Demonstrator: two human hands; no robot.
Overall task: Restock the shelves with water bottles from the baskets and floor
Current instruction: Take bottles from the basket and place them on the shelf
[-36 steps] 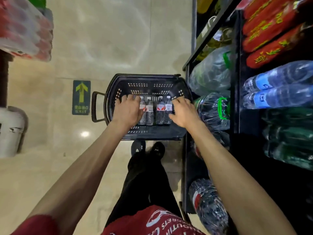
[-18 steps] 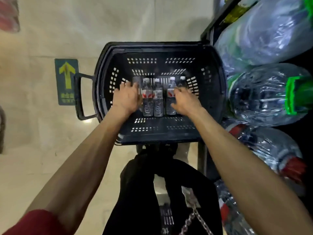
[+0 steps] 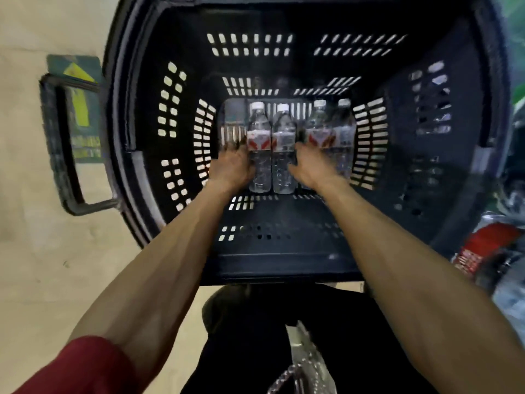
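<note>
Water bottles, five in a row, lie on the floor of the black basket, bases toward its near wall. The left hand curls its fingers over the leftmost bottle, which is blurred. The right hand wraps the fourth bottle, thumb spread; the caps point at the far wall.

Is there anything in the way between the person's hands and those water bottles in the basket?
Nothing visible is. The basket is open on top, and the left hand and right hand are right up against the row of water bottles inside it.
</note>
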